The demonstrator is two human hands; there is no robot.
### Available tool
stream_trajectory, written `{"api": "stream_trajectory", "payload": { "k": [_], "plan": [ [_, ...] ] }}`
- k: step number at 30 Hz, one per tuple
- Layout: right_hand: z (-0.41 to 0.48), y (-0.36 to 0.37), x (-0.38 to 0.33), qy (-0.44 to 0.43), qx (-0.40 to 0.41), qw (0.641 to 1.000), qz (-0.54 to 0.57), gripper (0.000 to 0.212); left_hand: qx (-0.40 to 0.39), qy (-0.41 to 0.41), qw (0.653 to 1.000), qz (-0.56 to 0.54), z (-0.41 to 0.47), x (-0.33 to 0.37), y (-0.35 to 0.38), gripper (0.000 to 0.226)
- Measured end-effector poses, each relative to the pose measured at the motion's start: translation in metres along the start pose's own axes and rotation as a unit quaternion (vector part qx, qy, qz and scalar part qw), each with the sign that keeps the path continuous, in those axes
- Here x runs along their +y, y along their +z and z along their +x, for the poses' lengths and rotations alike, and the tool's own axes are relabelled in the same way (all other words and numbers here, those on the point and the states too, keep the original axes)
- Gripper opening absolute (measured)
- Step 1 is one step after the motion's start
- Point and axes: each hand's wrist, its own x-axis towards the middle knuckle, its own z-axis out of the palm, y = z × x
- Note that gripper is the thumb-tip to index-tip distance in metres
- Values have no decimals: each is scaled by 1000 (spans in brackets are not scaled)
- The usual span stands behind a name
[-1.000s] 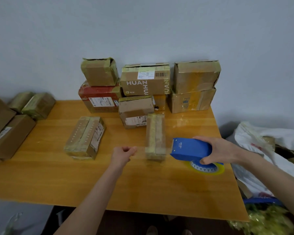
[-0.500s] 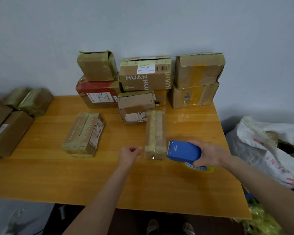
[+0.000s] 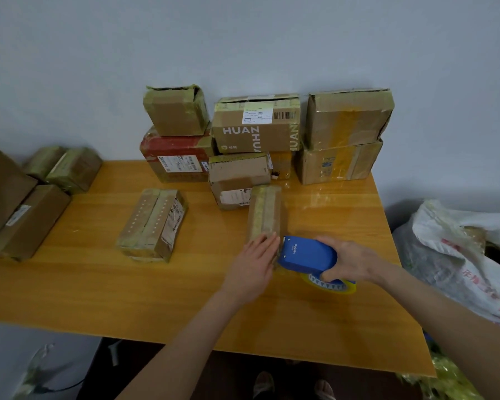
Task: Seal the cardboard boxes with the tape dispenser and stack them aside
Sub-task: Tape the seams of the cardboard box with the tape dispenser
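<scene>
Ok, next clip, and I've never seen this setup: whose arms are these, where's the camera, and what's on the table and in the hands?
No robot here: these are a person's two bare arms, filmed by one wide-angle camera worn on the head, looking forward and down, so the arms enter from the bottom edge. The left hand lies flat, fingers straight, on the near end of a narrow taped box. The right hand grips a blue tape dispenser right beside that end. The wooden table also holds a flat box with rows of holes, more boxes at the left, and a stack of boxes against the wall. A white bag sits beyond the table's right edge.
</scene>
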Motion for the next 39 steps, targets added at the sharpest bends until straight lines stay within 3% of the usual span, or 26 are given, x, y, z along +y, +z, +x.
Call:
{"api": "stream_trajectory", "payload": {
  "k": [3,11,14,19,23,28,33,36,39],
  "plan": [
    [-5,-1,8,-1,5,1000,-5,81,-73,13,994,84,0,-1,9,72],
    [-26,-13,45,-22,-8,997,78,77,-94,24,987,131,4,3,15,84],
    [-28,-17,48,-12,-20,999,39,77,-106,20,985,131,5,4,13,84],
    [-7,-15,17,-1,-49,991,-121,78,-112,14,984,138,4,4,10,84],
    [5,-15,0,10,-69,988,-136,82,-105,14,986,131,2,5,10,84],
    [13,-23,-5,10,-89,989,-115,71,-101,17,987,122,4,4,11,86],
    [14,-30,7,57,-79,985,-141,72,-102,24,988,115,3,2,11,87],
    [9,-38,20,69,-46,996,10,72,-104,24,988,110,5,4,12,86],
    [13,-31,22,77,62,971,219,56,-103,17,988,113,5,4,12,86]
  ]
}}
